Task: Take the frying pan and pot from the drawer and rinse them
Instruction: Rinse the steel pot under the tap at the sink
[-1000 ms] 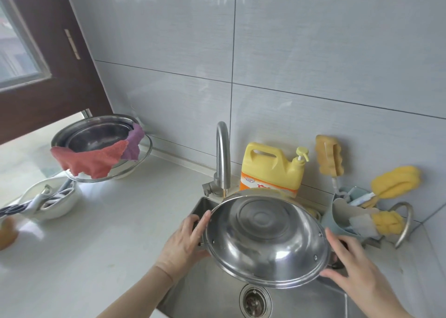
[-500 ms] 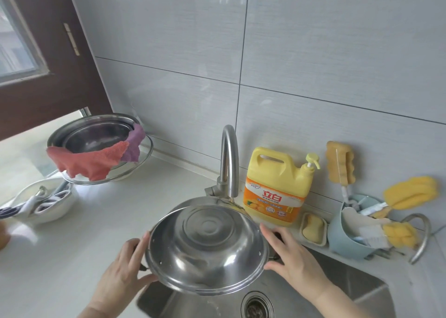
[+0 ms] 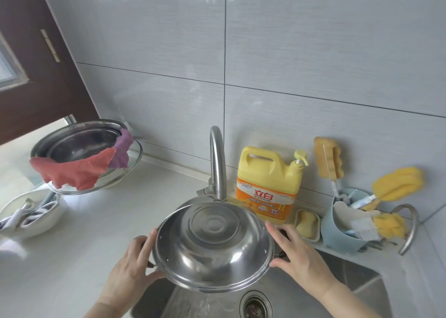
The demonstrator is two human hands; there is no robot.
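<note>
From the head camera, the steel pot [image 3: 213, 247] is held tilted over the sink [image 3: 350, 279], just below the tap [image 3: 218, 163], its inside facing the camera, with water spilling off its lower rim towards the drain [image 3: 256, 305]. The left hand [image 3: 131, 271] grips the left side handle, fingers curled round the rim. The right hand [image 3: 298, 255] holds the right handle likewise. Behind stands a yellow soap bottle [image 3: 269, 185]; a bowl with a red cloth [image 3: 72, 170] sits on the counter [image 3: 96, 233] at left
</note>
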